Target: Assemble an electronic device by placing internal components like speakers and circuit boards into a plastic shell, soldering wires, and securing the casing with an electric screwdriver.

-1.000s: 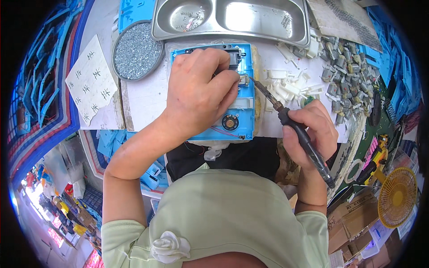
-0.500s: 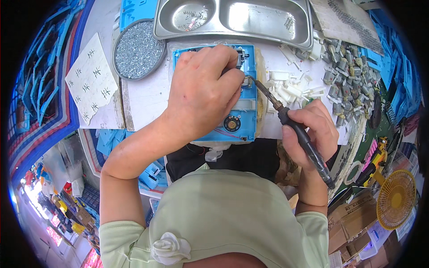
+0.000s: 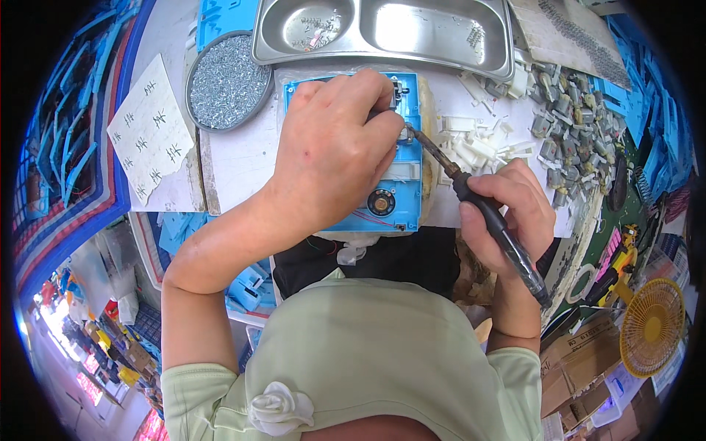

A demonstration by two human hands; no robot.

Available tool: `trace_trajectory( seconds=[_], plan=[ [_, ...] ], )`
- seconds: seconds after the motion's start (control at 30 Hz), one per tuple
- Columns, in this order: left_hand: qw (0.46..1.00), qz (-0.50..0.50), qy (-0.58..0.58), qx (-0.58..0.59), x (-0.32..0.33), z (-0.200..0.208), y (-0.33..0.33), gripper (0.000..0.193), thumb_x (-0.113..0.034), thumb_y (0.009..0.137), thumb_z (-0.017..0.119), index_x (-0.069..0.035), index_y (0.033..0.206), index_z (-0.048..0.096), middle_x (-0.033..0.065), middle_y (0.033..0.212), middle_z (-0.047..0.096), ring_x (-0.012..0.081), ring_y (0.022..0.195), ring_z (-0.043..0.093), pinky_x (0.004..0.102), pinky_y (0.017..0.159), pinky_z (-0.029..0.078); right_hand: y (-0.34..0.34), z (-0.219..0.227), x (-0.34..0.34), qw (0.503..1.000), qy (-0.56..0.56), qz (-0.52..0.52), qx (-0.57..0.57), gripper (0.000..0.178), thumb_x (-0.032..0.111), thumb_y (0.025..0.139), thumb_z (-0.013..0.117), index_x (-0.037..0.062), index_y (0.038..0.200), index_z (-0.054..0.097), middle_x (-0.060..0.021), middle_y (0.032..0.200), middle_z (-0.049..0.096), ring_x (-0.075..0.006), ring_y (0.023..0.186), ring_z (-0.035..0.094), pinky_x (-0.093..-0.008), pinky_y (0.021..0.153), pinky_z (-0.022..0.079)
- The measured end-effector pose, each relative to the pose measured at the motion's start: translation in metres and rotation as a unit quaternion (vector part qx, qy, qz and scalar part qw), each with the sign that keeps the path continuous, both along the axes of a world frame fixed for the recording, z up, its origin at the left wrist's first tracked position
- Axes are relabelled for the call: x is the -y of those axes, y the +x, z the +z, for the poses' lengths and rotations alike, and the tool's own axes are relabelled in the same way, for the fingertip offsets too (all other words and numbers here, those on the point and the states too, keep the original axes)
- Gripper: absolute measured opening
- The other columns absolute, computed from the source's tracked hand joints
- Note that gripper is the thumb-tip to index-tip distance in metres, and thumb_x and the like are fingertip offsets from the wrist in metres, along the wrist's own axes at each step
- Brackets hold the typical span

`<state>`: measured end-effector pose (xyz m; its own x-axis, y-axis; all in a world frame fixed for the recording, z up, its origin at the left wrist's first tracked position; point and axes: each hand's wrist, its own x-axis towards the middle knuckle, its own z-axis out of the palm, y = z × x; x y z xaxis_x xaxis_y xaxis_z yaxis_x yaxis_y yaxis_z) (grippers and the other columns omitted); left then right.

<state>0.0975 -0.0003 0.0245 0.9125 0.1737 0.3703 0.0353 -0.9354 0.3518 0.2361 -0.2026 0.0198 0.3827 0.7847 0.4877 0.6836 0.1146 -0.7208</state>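
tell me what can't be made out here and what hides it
All in the head view:
Fingertips of the left hand: hidden behind the hand itself, so their grip is unclear.
Blue casing, upper left interior: covered by that hand.
Soldering iron tip: too small to tell whether it touches the metal part.
Steel tray, far side: cut off by the top edge.

handwritten dark marks (image 3: 159,117) on white paper (image 3: 152,132), printed lettering (image 3: 586,337) on brown cardboard (image 3: 577,361)
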Motion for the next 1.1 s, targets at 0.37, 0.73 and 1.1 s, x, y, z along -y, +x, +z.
trace_trajectory(
  seconds=[0.37,0.73,1.1],
  plan=[
    [1.000,0.003,-0.014,0.010,0.002,0.000,0.002,0.011,-0.007,0.072,0.071,-0.007,0.074,0.060,0.0044,0.092,0.056,0.0242,0.083,0.060,0.0408,0.074,0.039,0.005,0.004,0.006,0.999,0.007,-0.025,-0.033,0.025,0.004,0.076,0.079,-0.0005,0.099,0.069,-0.0071,0.071,0.062,-0.0192,0.059,0.052,-0.0296,0.055,0.040],
    [1.000,-0.001,0.011,-0.024,0.000,0.005,0.000,0.024,-0.003,0.068,0.081,-0.008,0.089,0.070,0.0037,0.096,0.059,0.0212,0.082,0.061,0.0374,0.075,0.042,0.005,0.006,0.009,0.999,0.002,-0.030,-0.010,0.028,0.002,0.073,0.079,-0.0004,0.099,0.069,-0.0070,0.070,0.062,-0.0193,0.059,0.051,-0.0296,0.054,0.040],
    [1.000,0.001,0.010,-0.016,0.000,0.004,0.000,0.023,-0.004,0.069,0.080,-0.008,0.089,0.071,0.0036,0.096,0.060,0.0211,0.082,0.061,0.0376,0.075,0.042,0.006,0.007,0.014,1.000,0.006,-0.029,0.001,0.029,0.002,0.072,0.079,0.0000,0.100,0.069,-0.0074,0.070,0.062,-0.0200,0.059,0.051,-0.0305,0.055,0.040]
  ],
)
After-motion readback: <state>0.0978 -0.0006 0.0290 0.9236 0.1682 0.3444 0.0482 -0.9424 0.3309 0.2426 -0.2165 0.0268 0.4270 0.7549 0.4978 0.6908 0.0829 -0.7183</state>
